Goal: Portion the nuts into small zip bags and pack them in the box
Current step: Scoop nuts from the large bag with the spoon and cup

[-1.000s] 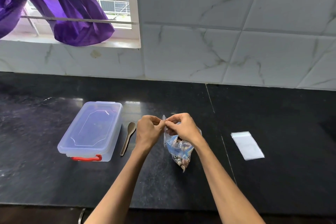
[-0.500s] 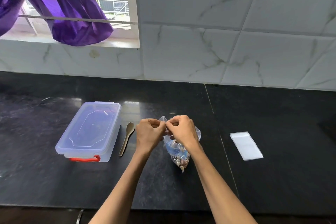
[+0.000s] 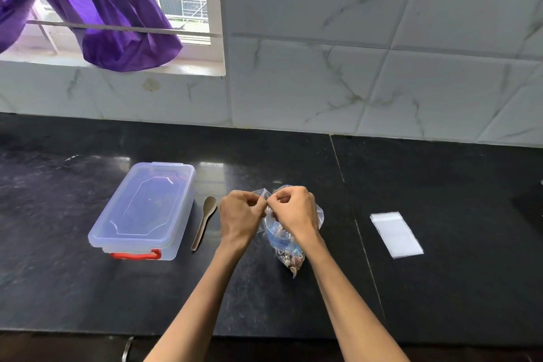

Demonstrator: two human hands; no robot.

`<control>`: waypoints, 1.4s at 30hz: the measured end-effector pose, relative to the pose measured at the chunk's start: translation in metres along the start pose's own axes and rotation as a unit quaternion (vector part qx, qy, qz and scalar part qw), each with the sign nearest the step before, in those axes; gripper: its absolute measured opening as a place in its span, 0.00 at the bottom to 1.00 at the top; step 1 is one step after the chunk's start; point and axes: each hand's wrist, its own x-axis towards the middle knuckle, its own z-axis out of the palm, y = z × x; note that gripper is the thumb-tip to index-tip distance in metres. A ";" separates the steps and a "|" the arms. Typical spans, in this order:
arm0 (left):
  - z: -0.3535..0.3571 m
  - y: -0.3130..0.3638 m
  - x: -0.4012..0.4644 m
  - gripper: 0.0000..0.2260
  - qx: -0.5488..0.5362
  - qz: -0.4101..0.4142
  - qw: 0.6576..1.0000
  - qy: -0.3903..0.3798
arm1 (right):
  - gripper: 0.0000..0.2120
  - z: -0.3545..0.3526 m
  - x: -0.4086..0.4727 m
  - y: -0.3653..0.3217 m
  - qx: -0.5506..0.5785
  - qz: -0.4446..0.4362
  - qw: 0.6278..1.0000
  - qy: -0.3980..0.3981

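We judge we are opening the nut bag (image 3: 283, 239): our left hand (image 3: 241, 214) and right hand (image 3: 293, 211) both pinch its top between them. Next we must part the seal, then reach the spoon (image 3: 204, 222) and lidded box (image 3: 144, 210) left of our hands, small zip bags (image 3: 396, 233) right.

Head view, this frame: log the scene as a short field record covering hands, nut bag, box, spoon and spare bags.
left hand: left hand pinches the top edge of the clear plastic zip bag of nuts
right hand: right hand pinches the same top edge, its grip beside the left one
bag: upright on the black stone counter, nuts at the bottom
box: clear plastic box with red latch, lid on, left of the hands
spoon: brown spoon, flat between box and hands
spare bags: flat empty small zip bags, right of the hands
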 end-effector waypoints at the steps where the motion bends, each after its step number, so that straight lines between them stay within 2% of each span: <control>1: 0.000 0.001 -0.001 0.08 0.016 0.010 1.000 0.015 | 0.07 0.000 -0.002 -0.002 -0.021 -0.013 0.999 0.021; 3: -0.002 0.004 -0.002 0.07 0.023 0.019 0.999 0.023 | 0.07 -0.002 -0.003 -0.004 -0.047 -0.024 0.998 0.033; 5: -0.005 0.005 -0.002 0.07 0.032 0.023 0.999 0.015 | 0.06 -0.003 0.000 -0.002 -0.055 -0.005 0.998 -0.002; 7: -0.006 0.005 -0.001 0.07 0.043 0.034 0.999 -0.002 | 0.06 -0.005 0.005 -0.002 0.018 0.052 0.994 -0.093; 9: -0.008 0.006 0.002 0.07 0.037 0.041 0.998 -0.021 | 0.05 -0.012 0.008 -0.005 0.131 0.107 0.968 -0.187; 12: -0.013 0.008 0.008 0.06 0.004 0.036 0.998 -0.054 | 0.07 -0.022 0.008 -0.010 0.194 0.108 0.946 -0.236; 14: -0.015 0.008 0.011 0.07 0.009 0.041 0.997 -0.063 | 0.09 -0.025 0.007 -0.013 0.124 0.082 0.966 -0.210; 16: -0.017 0.010 0.011 0.06 0.039 0.057 0.996 -0.053 | 0.13 -0.028 0.005 -0.017 -0.023 0.019 0.986 -0.162; 18: -0.018 0.013 0.009 0.05 0.064 0.071 0.995 -0.041 | 0.15 -0.032 0.003 -0.023 -0.101 -0.040 0.984 -0.142; 22: -0.017 0.015 0.008 0.05 0.077 0.082 0.992 -0.059 | 0.14 -0.038 0.003 -0.032 -0.094 -0.019 0.981 -0.167; 27: -0.022 0.012 0.012 0.09 0.044 0.057 0.996 -0.048 | 0.14 -0.036 -0.001 -0.027 -0.110 -0.012 0.990 -0.093; 30: -0.025 0.015 0.011 0.09 0.069 0.054 0.994 -0.067 | 0.12 -0.035 -0.003 -0.026 -0.157 -0.024 0.985 -0.072; 34: -0.025 0.023 0.011 0.12 0.081 0.080 0.991 -0.066 | 0.18 -0.033 -0.011 -0.032 -0.240 -0.084 0.960 -0.119; 38: -0.026 0.017 0.017 0.08 0.020 0.083 0.993 -0.079 | 0.11 -0.038 -0.015 -0.035 -0.251 -0.099 0.954 -0.128; 39: -0.028 0.014 0.017 0.09 -0.005 0.088 0.991 -0.101 | 0.10 -0.039 -0.015 -0.036 -0.247 -0.093 0.956 -0.125; 42: -0.029 0.001 0.015 0.33 -0.053 0.092 0.963 -0.246 | 0.09 -0.043 -0.012 -0.038 -0.240 -0.073 0.961 -0.117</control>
